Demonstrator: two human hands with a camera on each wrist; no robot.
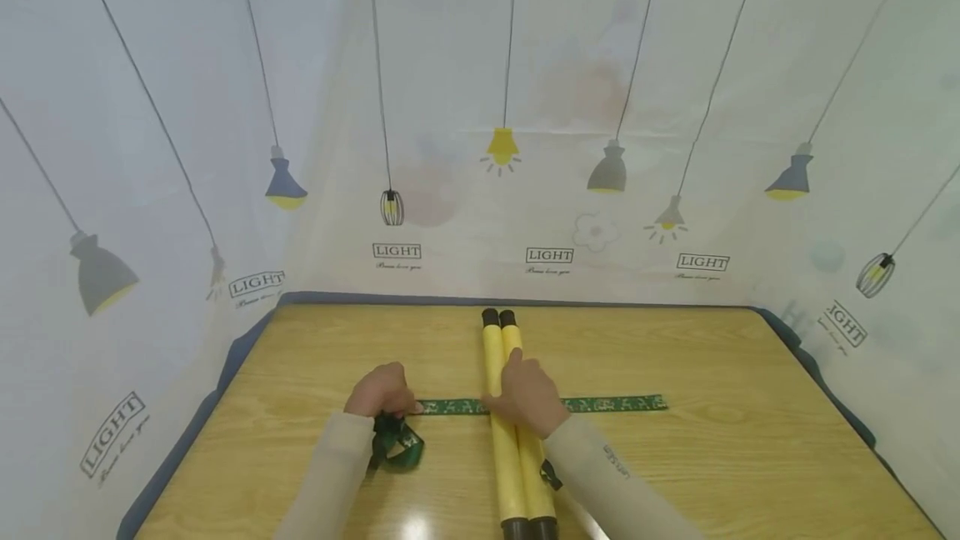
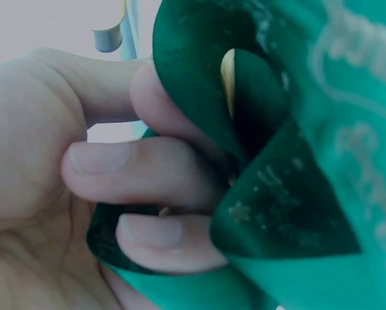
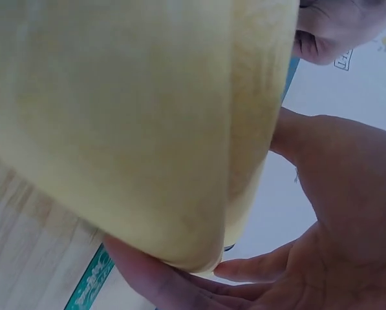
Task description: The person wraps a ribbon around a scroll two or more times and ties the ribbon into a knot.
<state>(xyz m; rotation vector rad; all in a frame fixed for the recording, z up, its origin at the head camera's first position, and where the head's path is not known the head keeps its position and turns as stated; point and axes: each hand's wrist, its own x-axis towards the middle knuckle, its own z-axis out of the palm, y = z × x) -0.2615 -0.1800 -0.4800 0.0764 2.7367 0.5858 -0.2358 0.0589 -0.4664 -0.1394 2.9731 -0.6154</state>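
Note:
Two long yellow tubes (image 1: pixel 506 473) with dark end caps lie side by side, pointing away from me. My right hand (image 1: pixel 527 392) grips them near mid-length; in the right wrist view its fingers (image 3: pixel 160 278) curl round the yellow surface. Beneath the tubes crosses a green ribbon (image 1: pixel 453 407) with a pale print, its cut end lying flat at the right. Left of the tubes, my left hand (image 1: pixel 381 390) holds the ribbon, and a loose looped bunch (image 1: pixel 405 450) hangs below it. Folds of ribbon (image 2: pixel 277 213) run between the fingers in the left wrist view.
The wooden table (image 1: pixel 300 457) has a blue-grey edge (image 1: pixel 420 299) along its back and sides. A pale curtain-like backdrop (image 1: pixel 450 65) printed with hanging lamps stands behind it. A small dark strip (image 1: pixel 551 474) sticks out beside the right tube, near the right sleeve.

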